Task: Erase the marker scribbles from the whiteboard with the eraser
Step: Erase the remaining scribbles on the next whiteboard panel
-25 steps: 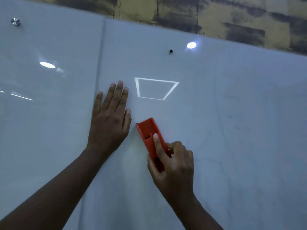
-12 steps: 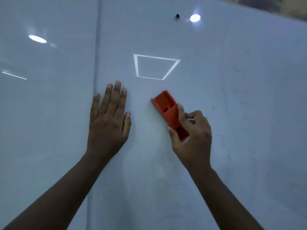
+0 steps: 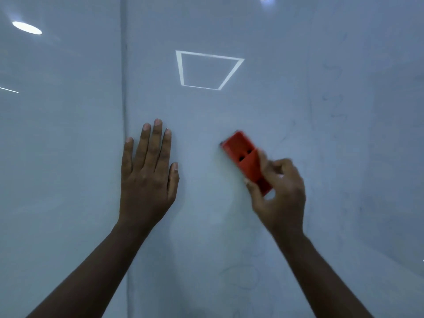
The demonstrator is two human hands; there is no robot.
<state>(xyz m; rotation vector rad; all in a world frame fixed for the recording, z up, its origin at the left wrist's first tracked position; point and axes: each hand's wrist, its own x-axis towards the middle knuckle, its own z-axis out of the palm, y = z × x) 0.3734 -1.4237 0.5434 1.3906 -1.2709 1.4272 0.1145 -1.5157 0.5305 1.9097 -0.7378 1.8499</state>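
A white glossy whiteboard fills the view. My right hand grips a red eraser by its lower end, and the eraser's upper end lies tilted up-left against the board. Motion blurs the eraser and my fingers. My left hand rests flat on the board to the left, fingers straight and pointing up. Faint grey marker traces show at the right, and faint loops show low in the middle.
A vertical seam between two board panels runs just left of my left hand. Reflections of ceiling lights lie on the board: a bright square outline above the eraser and an oval at the upper left.
My right hand has carried the eraser rightwards across the board, away from my left hand. The view has dropped, so the wall above the board is out of sight. My left hand stays flat.
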